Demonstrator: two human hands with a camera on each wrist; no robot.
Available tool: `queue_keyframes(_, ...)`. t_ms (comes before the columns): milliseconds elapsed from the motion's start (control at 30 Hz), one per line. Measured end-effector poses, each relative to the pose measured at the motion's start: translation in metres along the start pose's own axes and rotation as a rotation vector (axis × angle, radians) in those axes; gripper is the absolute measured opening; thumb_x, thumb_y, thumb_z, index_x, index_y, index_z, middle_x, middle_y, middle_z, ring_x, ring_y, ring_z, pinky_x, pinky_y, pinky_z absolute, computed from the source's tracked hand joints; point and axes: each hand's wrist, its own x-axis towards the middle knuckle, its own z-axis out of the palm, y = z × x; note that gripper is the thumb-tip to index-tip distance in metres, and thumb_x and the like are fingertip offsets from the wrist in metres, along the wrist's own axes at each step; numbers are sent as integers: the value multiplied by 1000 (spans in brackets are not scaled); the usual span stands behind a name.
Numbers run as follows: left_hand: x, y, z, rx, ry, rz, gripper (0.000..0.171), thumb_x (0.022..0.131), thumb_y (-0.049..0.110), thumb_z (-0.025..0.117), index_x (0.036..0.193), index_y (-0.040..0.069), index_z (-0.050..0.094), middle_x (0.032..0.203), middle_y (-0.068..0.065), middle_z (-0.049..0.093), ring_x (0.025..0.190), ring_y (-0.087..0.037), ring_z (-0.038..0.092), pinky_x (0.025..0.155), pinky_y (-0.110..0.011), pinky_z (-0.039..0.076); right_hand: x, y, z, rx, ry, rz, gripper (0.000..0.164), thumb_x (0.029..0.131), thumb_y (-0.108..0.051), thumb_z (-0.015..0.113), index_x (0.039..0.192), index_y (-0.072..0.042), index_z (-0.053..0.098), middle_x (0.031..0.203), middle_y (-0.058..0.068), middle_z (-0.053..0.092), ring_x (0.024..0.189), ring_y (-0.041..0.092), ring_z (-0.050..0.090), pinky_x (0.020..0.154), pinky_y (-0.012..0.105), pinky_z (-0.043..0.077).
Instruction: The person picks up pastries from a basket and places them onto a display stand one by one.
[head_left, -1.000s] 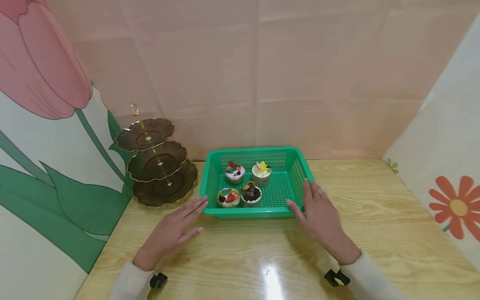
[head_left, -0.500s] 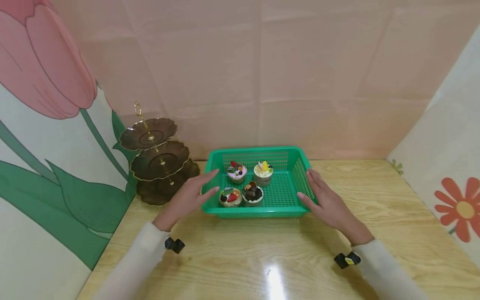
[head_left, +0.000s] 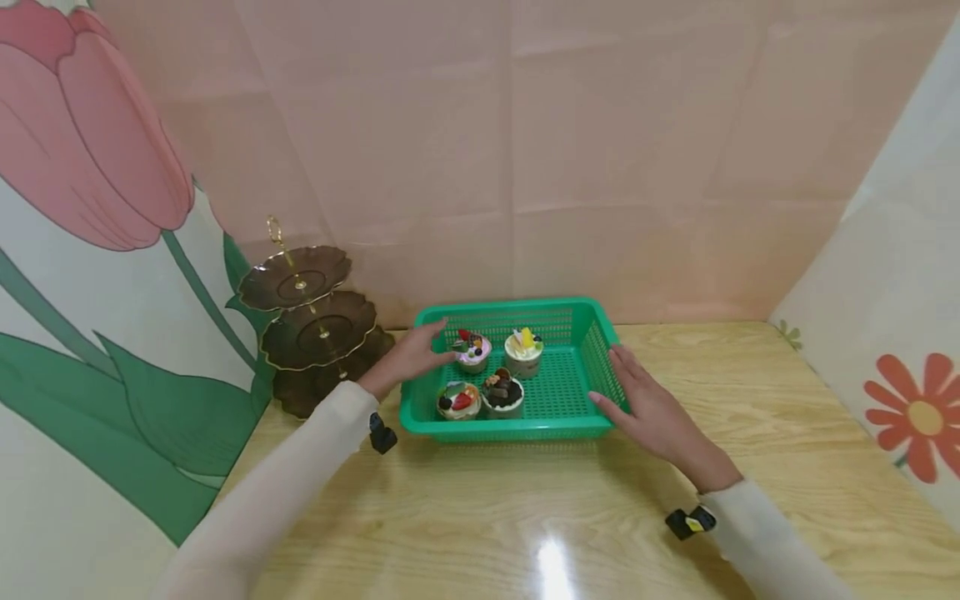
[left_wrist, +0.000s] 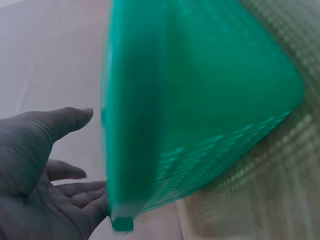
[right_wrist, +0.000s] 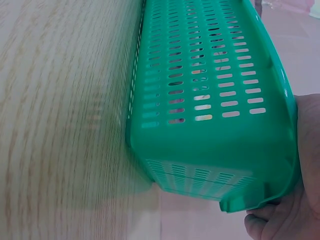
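Note:
A green plastic basket (head_left: 510, 429) on the table holds several dessert cups. My left hand (head_left: 411, 360) reaches over the basket's left rim, thumb and fingers spread apart, close to the purple-cream cup (head_left: 473, 353) at the back left. In the left wrist view that hand (left_wrist: 50, 185) shows beside the basket wall (left_wrist: 210, 75), holding nothing. At the right front corner my right hand (head_left: 660, 412) lies along the rim with long straight fingers. Beside these are a yellow-topped cup (head_left: 523, 354), a strawberry-topped cup (head_left: 458, 402) and a chocolate-topped cup (head_left: 502, 395).
Left of the basket stands a three-tier brown cake stand (head_left: 318, 329) with gold edges, its lower tier partly behind my left hand and sleeve. A pink cloth wall (head_left: 637, 167) rises behind the table (head_left: 465, 517). Flower-printed walls flank both sides.
My left hand has moved from the basket's front left corner up and right, over the left rim toward the purple-cream cup. The right hand has stayed at the right rim, shifting slightly.

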Motion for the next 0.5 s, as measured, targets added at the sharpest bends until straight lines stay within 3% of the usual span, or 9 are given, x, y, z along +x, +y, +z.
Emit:
queue_keyframes(267, 21, 3, -1, 35, -157, -116, 88, 96, 31, 72, 158, -6, 22, 162, -23, 28, 147, -39, 31, 116, -52, 32, -2, -1, 1, -8, -22, 7, 88, 103, -56, 50, 160, 1, 17, 168, 17, 12, 154, 36, 13, 114, 62, 27)
queue_keyframes(500, 31, 9, -7, 46, -253, -168, 85, 95, 30, 72, 155, -9, 26, 158, -27, 33, 144, -42, 35, 114, -51, 35, -1, -4, -3, -25, -18, 3, 89, 102, -56, 51, 159, 3, 19, 167, 20, 15, 153, 39, 16, 114, 62, 28)
